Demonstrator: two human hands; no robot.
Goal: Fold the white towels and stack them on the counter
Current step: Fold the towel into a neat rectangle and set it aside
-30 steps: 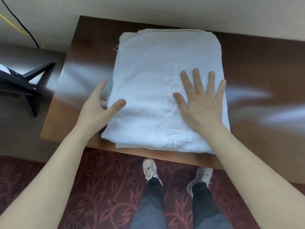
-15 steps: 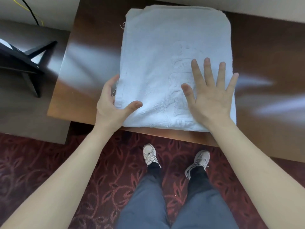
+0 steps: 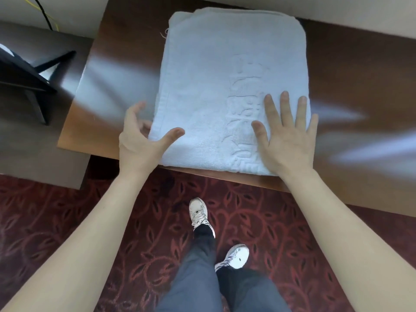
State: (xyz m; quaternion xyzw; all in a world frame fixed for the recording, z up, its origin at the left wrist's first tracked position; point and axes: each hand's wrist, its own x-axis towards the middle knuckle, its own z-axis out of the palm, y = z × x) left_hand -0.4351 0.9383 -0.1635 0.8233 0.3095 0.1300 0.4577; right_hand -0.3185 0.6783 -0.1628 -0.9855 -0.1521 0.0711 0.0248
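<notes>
A folded white towel (image 3: 225,86) is laid on the dark wooden tabletop (image 3: 360,75), with its near edge almost level with the tabletop's front edge. Several layers are seen at the far edge. Whether they belong to one towel or to a stack cannot be told.

The right hand (image 3: 288,140) is laid flat on the near right part, its fingers (image 3: 284,106) straight and spread, with nothing gripped. The left hand (image 3: 139,145) is set at the near left corner. Its thumb is rested on top of the cloth, while its fingers (image 3: 137,111) are loosely curled just beside the left edge and blurred, so whether the edge is pinched cannot be told.

The step in hand is judged to be the smoothing and squaring of a fold. For the next move, the left edge would have to be taken firmly and either carried across for a further fold or nudged into line, the cloth being held down by the right palm so that the layers are not dragged askew.
</notes>
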